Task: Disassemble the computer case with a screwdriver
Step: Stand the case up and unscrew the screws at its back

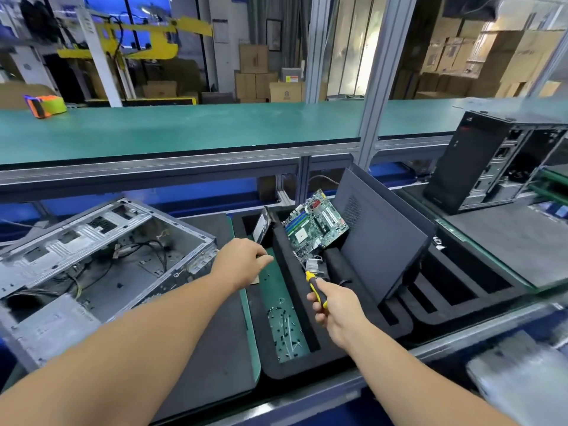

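I am gripping the screwdriver [316,289] in my right hand [336,312], left hand [246,260] pinching something small over the screw tray [287,330], the case [101,259] at left already gutted.

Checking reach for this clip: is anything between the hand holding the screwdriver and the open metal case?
Yes. The left forearm and hand cross between the right hand, gripping the yellow-and-black screwdriver, and the open grey metal computer case.
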